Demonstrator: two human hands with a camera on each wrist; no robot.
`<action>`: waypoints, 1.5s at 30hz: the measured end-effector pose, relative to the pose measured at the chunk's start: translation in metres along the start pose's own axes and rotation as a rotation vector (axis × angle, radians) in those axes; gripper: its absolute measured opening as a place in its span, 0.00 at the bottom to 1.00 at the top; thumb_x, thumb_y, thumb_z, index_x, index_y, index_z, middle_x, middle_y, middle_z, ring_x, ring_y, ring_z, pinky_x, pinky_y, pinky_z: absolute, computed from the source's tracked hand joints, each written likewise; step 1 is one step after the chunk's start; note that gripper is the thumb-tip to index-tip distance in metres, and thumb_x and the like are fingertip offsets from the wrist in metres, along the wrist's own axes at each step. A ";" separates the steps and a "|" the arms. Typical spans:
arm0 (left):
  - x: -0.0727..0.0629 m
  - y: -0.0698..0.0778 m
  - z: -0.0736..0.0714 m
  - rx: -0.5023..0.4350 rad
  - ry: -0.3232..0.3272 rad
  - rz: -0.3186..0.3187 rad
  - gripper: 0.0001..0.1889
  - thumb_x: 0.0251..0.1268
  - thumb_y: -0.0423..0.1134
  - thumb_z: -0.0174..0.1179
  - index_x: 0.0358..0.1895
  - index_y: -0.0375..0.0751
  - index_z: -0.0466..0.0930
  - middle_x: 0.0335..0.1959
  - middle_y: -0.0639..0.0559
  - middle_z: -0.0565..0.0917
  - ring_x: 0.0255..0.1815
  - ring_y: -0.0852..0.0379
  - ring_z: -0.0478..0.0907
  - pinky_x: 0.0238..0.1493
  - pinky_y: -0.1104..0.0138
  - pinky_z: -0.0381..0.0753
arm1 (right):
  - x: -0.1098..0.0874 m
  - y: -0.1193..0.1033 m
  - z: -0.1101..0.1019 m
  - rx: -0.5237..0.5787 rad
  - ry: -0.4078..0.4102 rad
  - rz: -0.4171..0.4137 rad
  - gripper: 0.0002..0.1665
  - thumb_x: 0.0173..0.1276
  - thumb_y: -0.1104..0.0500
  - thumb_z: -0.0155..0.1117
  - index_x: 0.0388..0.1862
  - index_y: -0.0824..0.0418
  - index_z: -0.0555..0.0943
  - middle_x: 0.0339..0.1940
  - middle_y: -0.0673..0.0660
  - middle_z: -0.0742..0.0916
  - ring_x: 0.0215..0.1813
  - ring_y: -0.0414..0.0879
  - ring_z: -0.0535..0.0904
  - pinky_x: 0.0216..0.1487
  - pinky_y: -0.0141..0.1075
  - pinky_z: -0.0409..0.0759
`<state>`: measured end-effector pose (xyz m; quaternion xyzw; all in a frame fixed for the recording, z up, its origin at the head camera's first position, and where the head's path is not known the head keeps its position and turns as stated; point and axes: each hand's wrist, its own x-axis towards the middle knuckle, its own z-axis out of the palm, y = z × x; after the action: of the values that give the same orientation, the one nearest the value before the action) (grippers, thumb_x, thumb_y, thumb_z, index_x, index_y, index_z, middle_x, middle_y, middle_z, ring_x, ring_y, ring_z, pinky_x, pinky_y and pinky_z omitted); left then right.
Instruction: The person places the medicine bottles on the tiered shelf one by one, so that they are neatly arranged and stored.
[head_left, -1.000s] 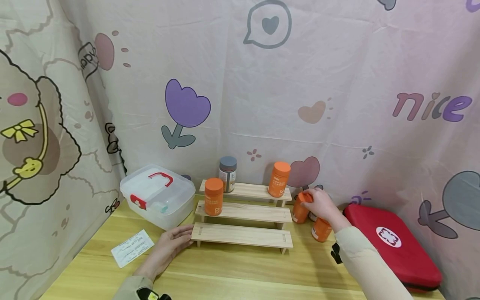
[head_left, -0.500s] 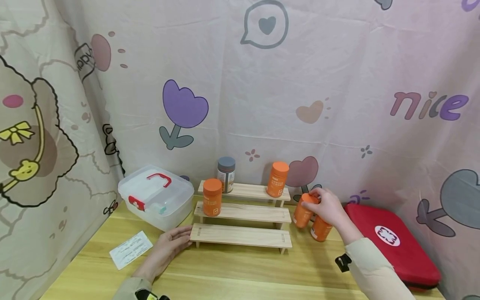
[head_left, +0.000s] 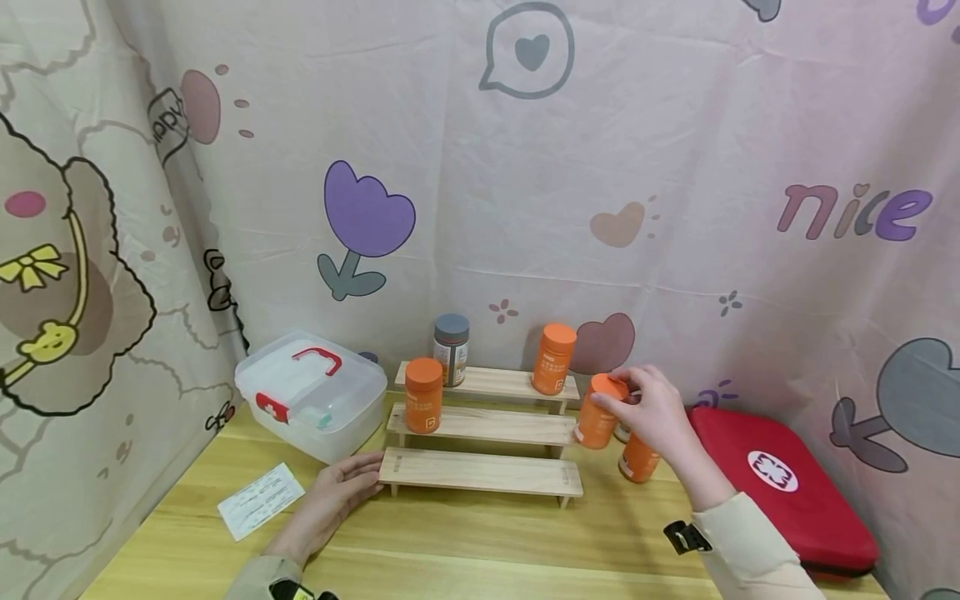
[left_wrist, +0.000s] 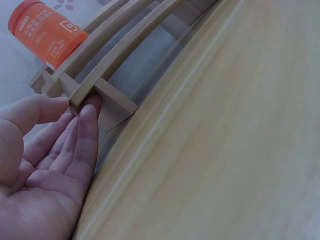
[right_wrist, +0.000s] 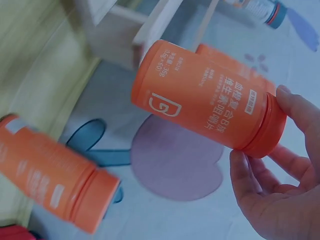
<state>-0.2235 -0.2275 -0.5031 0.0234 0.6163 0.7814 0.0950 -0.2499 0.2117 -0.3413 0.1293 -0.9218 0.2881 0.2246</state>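
Observation:
My right hand [head_left: 654, 417] grips an orange pill bottle [head_left: 597, 423] by its cap, just right of the three-step wooden rack [head_left: 480, 472]. In the right wrist view the thumb and fingertips pinch the cap of this bottle [right_wrist: 200, 95], which is off the table and tilted. My left hand [head_left: 333, 500] is at the left end of the rack's lowest step. In the left wrist view, the thumb and fingers of that hand [left_wrist: 55, 150] pinch the end of the plank. One orange bottle [head_left: 423, 396] stands on the middle step, another [head_left: 554, 360] on the top step beside a grey-capped bottle [head_left: 452, 350].
Another orange bottle [head_left: 637, 458] stands on the table at the right, with a further container mostly hidden behind my right hand. A red first-aid case [head_left: 810, 508] lies at far right. At left are a clear medicine box [head_left: 330, 400] and a printed paper [head_left: 261, 500].
My right hand has lifted the orange bottle from the table beside the other bottle and brought it slightly left, towards the rack. The left hand stays at the rack's end.

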 end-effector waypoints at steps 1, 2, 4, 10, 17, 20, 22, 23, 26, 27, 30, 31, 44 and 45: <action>0.000 0.000 0.000 -0.001 0.000 -0.001 0.30 0.69 0.31 0.55 0.69 0.23 0.56 0.61 0.42 0.73 0.52 0.60 0.76 0.56 0.66 0.77 | 0.000 -0.004 0.001 0.003 0.009 -0.016 0.24 0.56 0.50 0.75 0.44 0.64 0.82 0.41 0.59 0.79 0.36 0.49 0.79 0.38 0.41 0.83; 0.000 0.000 0.000 -0.001 0.000 -0.001 0.30 0.69 0.31 0.55 0.69 0.23 0.56 0.61 0.41 0.73 0.52 0.60 0.76 0.56 0.66 0.77 | -0.001 -0.008 0.003 0.004 0.016 -0.028 0.23 0.55 0.50 0.75 0.43 0.63 0.82 0.40 0.58 0.79 0.35 0.48 0.78 0.37 0.39 0.83; 0.000 0.000 0.000 -0.003 -0.001 -0.001 0.30 0.69 0.31 0.55 0.69 0.23 0.56 0.61 0.41 0.73 0.52 0.59 0.76 0.56 0.66 0.77 | -0.002 -0.016 0.006 0.013 0.020 -0.046 0.22 0.55 0.49 0.75 0.43 0.62 0.83 0.40 0.57 0.80 0.34 0.46 0.77 0.35 0.36 0.81; -0.001 -0.001 -0.001 -0.002 0.000 -0.001 0.30 0.69 0.32 0.55 0.69 0.23 0.56 0.60 0.42 0.73 0.52 0.59 0.76 0.56 0.66 0.77 | 0.000 -0.043 0.020 0.092 -0.006 -0.095 0.22 0.55 0.47 0.75 0.42 0.60 0.83 0.41 0.54 0.80 0.35 0.44 0.78 0.37 0.38 0.82; -0.001 -0.004 -0.003 -0.002 0.002 -0.006 0.30 0.69 0.32 0.56 0.69 0.24 0.56 0.60 0.43 0.74 0.52 0.60 0.76 0.56 0.66 0.77 | 0.012 -0.067 0.044 0.168 -0.026 -0.145 0.22 0.54 0.47 0.75 0.41 0.59 0.83 0.40 0.52 0.80 0.37 0.44 0.78 0.38 0.40 0.83; 0.000 -0.005 -0.002 -0.003 0.003 -0.008 0.30 0.69 0.33 0.56 0.69 0.24 0.56 0.60 0.44 0.74 0.52 0.60 0.76 0.56 0.66 0.77 | 0.018 -0.074 0.056 0.177 -0.028 -0.143 0.21 0.55 0.48 0.75 0.41 0.59 0.83 0.39 0.52 0.79 0.36 0.44 0.76 0.37 0.37 0.81; 0.000 -0.005 -0.002 -0.002 0.003 -0.008 0.30 0.69 0.33 0.56 0.69 0.23 0.56 0.59 0.44 0.74 0.52 0.60 0.77 0.56 0.66 0.77 | 0.020 -0.077 0.064 0.178 -0.026 -0.137 0.21 0.55 0.47 0.74 0.41 0.59 0.83 0.39 0.52 0.79 0.36 0.44 0.76 0.37 0.36 0.80; 0.000 -0.006 -0.001 -0.001 0.002 -0.008 0.30 0.69 0.33 0.56 0.69 0.23 0.56 0.59 0.44 0.74 0.52 0.60 0.77 0.56 0.66 0.77 | 0.022 -0.078 0.068 0.180 -0.026 -0.132 0.21 0.55 0.47 0.74 0.41 0.59 0.83 0.39 0.52 0.79 0.36 0.44 0.75 0.36 0.36 0.80; 0.000 -0.005 0.000 0.000 -0.003 -0.007 0.30 0.69 0.32 0.56 0.69 0.23 0.56 0.59 0.44 0.74 0.52 0.60 0.76 0.56 0.66 0.77 | 0.024 -0.081 0.078 0.176 -0.015 -0.121 0.21 0.55 0.47 0.75 0.41 0.60 0.83 0.39 0.52 0.79 0.36 0.45 0.74 0.36 0.35 0.78; 0.000 -0.005 0.000 0.000 -0.004 -0.007 0.30 0.69 0.32 0.56 0.69 0.23 0.56 0.59 0.44 0.75 0.52 0.60 0.76 0.56 0.66 0.77 | 0.025 -0.081 0.080 0.171 -0.009 -0.119 0.22 0.54 0.47 0.75 0.41 0.60 0.83 0.39 0.52 0.79 0.36 0.45 0.74 0.36 0.35 0.78; 0.000 -0.004 0.001 0.002 -0.005 -0.007 0.31 0.69 0.32 0.56 0.69 0.23 0.56 0.58 0.44 0.75 0.52 0.60 0.76 0.56 0.66 0.77 | 0.026 -0.083 0.087 0.167 0.011 -0.108 0.22 0.54 0.48 0.76 0.40 0.60 0.83 0.39 0.53 0.79 0.36 0.46 0.73 0.35 0.36 0.76; 0.000 -0.004 0.001 0.002 -0.004 -0.008 0.30 0.69 0.32 0.56 0.69 0.23 0.56 0.58 0.44 0.75 0.52 0.60 0.76 0.56 0.66 0.77 | 0.027 -0.083 0.088 0.165 0.017 -0.105 0.22 0.53 0.48 0.76 0.40 0.60 0.83 0.39 0.53 0.79 0.36 0.46 0.73 0.35 0.36 0.77; 0.000 -0.001 0.000 0.010 0.010 -0.010 0.30 0.69 0.32 0.56 0.69 0.23 0.57 0.56 0.45 0.77 0.51 0.60 0.77 0.55 0.66 0.78 | 0.027 -0.080 0.100 0.196 0.052 -0.094 0.22 0.54 0.51 0.76 0.41 0.63 0.82 0.42 0.56 0.78 0.39 0.48 0.74 0.40 0.39 0.81; 0.001 -0.001 -0.001 0.012 0.009 -0.009 0.30 0.69 0.32 0.56 0.69 0.23 0.57 0.56 0.45 0.77 0.51 0.60 0.77 0.55 0.66 0.78 | 0.027 -0.079 0.101 0.196 0.053 -0.096 0.22 0.54 0.50 0.76 0.41 0.62 0.81 0.42 0.55 0.78 0.39 0.47 0.74 0.41 0.39 0.81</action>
<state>-0.2241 -0.2278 -0.5042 0.0178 0.6213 0.7776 0.0955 -0.2783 0.0860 -0.3643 0.1872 -0.8756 0.3692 0.2489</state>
